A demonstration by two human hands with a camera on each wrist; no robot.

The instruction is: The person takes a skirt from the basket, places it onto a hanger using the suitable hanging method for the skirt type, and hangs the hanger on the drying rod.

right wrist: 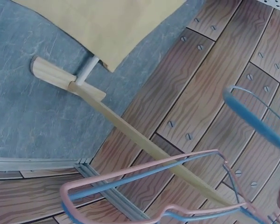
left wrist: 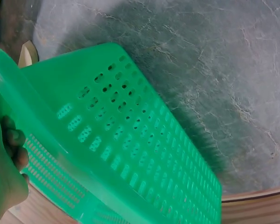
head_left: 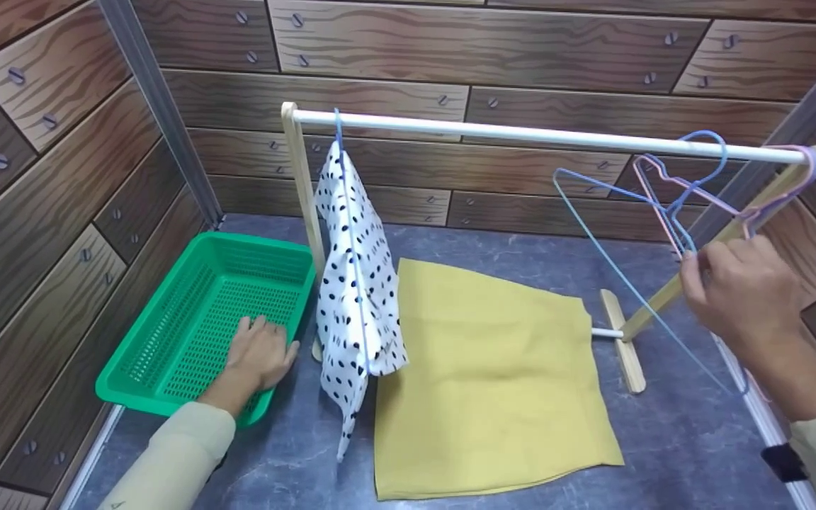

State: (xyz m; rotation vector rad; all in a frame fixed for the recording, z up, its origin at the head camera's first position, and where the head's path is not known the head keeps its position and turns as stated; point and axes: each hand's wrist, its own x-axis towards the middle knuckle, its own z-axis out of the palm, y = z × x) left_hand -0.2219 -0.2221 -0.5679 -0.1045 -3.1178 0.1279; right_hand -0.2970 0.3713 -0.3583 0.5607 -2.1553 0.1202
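My right hand (head_left: 748, 290) pinches a blue hanger (head_left: 606, 186) near its neck, at the right end of a rack rod (head_left: 521, 132). The hook overlaps the rod; whether it rests there I cannot tell. Beside it hangs a pink hanger (right wrist: 130, 171) with another blue one. My left hand (head_left: 261, 354) is over the right side of a green basket (head_left: 199, 244), fingers relaxed. In the left wrist view, loosely bent fingers (left wrist: 16, 140) show behind the basket's rim. A white cloth with black dots (head_left: 351, 283) hangs from a blue hanger at the rod's left end.
A yellow cloth (head_left: 493, 382) lies flat on the grey marbled surface (right wrist: 18, 116) under the rod. Wooden posts (head_left: 303, 191) carry the rod, with a wooden foot (head_left: 624, 347) at the right. Plank-patterned walls (head_left: 380, 42) stand behind and at both sides.
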